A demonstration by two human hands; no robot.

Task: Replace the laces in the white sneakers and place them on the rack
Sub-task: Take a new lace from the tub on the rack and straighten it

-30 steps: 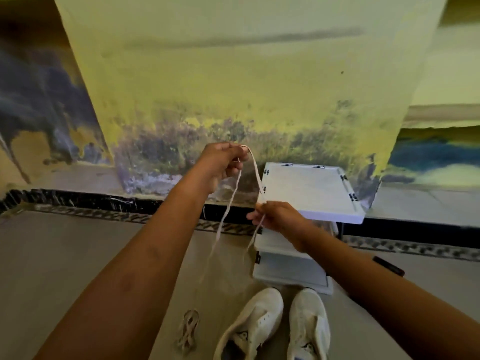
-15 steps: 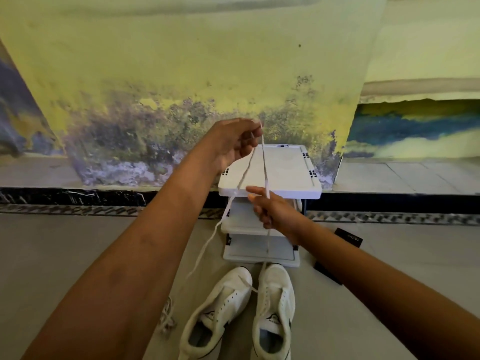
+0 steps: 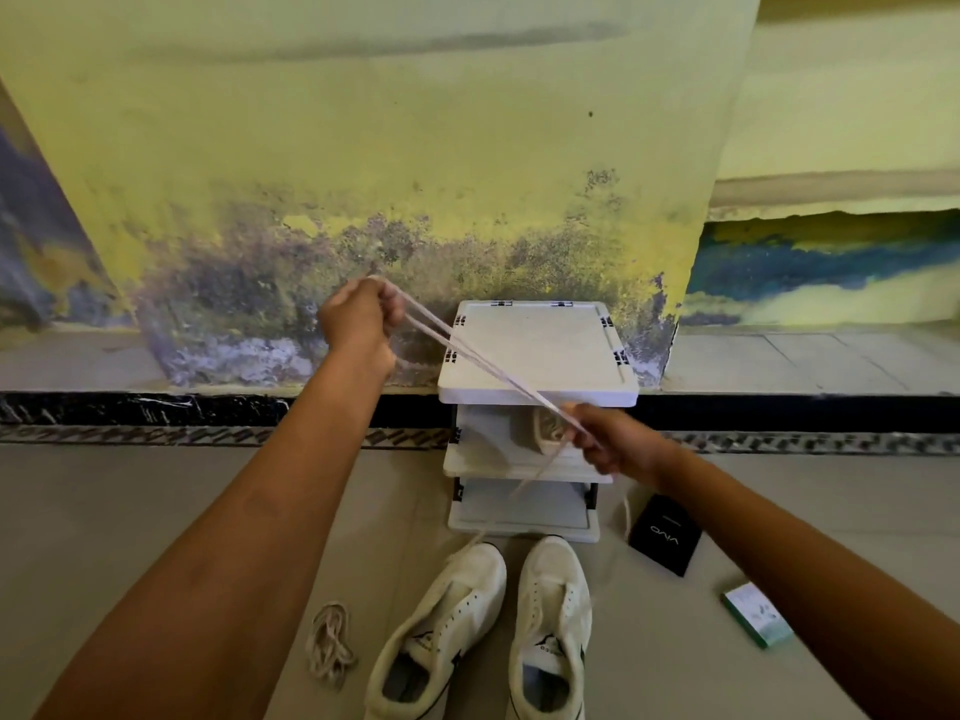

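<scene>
A pale lace (image 3: 483, 358) runs doubled and taut between my two hands, in front of the white rack (image 3: 537, 350). My left hand (image 3: 361, 322) grips its folded end up high on the left. My right hand (image 3: 615, 441) pinches the strands lower right, at the rack's middle shelf. A loose end hangs down towards the toe of the left sneaker (image 3: 441, 626). The right sneaker (image 3: 550, 621) stands beside it on the floor; both look unlaced. A bundled lace (image 3: 327, 644) lies left of the shoes.
The rack stands against a stained yellow wall (image 3: 415, 174); something beige (image 3: 545, 426) lies on its middle shelf. A black box (image 3: 665, 535) and a small green-edged box (image 3: 756, 618) lie on the floor to the right.
My hands have drawn apart: the left moved up-left, the right went down-right, pulling the lace taut on a slant. The view widened, revealing the boxes on the right.
</scene>
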